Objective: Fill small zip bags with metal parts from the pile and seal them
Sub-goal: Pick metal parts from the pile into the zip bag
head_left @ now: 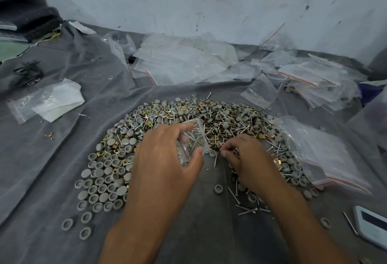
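Two hands mid-fill
Left hand grips bag; right hand pinches parts; a tilt could spill nails.

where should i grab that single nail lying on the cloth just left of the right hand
Judging by its pose, pinch the nail across its thin shank near the middle, coming straight down from above. It lies flat on the grey cloth, pointing roughly toward and away from the person, so fingertips close from left and right. The right hand is nearest.
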A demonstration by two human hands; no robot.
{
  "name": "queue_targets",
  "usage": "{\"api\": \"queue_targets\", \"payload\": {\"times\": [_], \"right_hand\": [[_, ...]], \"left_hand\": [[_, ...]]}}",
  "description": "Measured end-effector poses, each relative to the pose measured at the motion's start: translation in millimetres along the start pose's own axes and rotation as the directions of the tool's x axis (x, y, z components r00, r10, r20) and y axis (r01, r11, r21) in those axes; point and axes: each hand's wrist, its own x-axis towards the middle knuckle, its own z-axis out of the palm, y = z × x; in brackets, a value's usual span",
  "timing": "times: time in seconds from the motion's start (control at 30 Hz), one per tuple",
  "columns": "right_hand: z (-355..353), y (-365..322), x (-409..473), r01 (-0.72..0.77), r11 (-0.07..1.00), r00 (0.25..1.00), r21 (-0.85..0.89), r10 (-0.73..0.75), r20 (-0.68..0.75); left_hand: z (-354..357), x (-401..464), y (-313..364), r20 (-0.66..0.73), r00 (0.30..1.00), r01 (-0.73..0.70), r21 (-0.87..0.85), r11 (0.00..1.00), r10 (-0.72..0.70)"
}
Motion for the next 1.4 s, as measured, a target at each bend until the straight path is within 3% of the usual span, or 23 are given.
{"api": "queue_targets", "payload": {"times": [0.07, 0.17, 0.37, 0.63, 0.8, 0.87, 0.97, 1.03, 1.1, 1.23, 1.4], "right_hand": [[-3.4, 5.6, 3.5, -0.036, 0.981, 0.996, 0.191, 0.051, -0.075], [-6.9, 11.2, 10.0, -0.005, 0.967, 0.98, 0.254, 0.055, -0.189], [6.6, 8.1, 23.8, 0.026, 0.989, 0.992, 0.146, -0.007, -0.13], [9.9, 11.7, 28.0, -0.031, 0.998, 0.998, 0.046, 0.034, -0.055], [-3.3, 10.5, 26.9, -0.03, 0.948, 0.991, 0.318, 0.068, -0.111], [-13.3, 5.8, 26.0, -0.018, 0.848, 0.987, 0.53, 0.1, -0.125], [-27.8, -11.6, 16.0, 0.007, 0.468, 0.999, 0.883, 0.04, -0.029], [-33.8, -24.5, 6.3, 0.029, 0.294, 0.999, 0.955, -0.041, -0.018], [-38.2, -36.7, -3.3, 0.081, 0.25, 0.993, 0.965, -0.108, -0.055], [-41.2, -53.6, -20.9, 0.282, 0.413, 0.959, 0.866, -0.139, -0.246], [-35.4, -63.2, -29.5, 0.465, 0.73, 0.849, 0.5, -0.209, -0.485]], "left_hand": [[-0.1, -0.5, 0.3, 0.006, 1.0, -0.001, 0.003, 1.0, 0.001], [0.3, -1.4, 2.5, 0.021, 1.0, -0.005, 0.006, 1.0, 0.005], [0.4, -1.2, 2.7, 0.024, 1.0, -0.01, -0.003, 1.0, 0.01], [2.4, -1.5, 2.8, 0.04, 0.999, -0.011, -0.005, 1.0, 0.011], [2.5, -1.4, 2.0, 0.027, 1.0, -0.015, -0.003, 1.0, 0.015], [2.5, -0.8, 2.1, 0.027, 0.999, -0.017, -0.005, 1.0, 0.017], [3.0, -0.5, 1.7, 0.034, 0.999, -0.013, -0.011, 1.0, 0.013], [4.0, -0.3, 0.8, 0.038, 0.999, -0.019, -0.01, 1.0, 0.02], [4.8, 0.1, -0.1, 0.044, 0.999, -0.026, -0.002, 1.0, 0.026], [5.7, 0.4, 0.0, 0.06, 0.998, -0.031, 0.005, 1.0, 0.03], [5.5, 0.4, -0.5, 0.05, 0.998, -0.027, 0.006, 1.0, 0.027]]}}
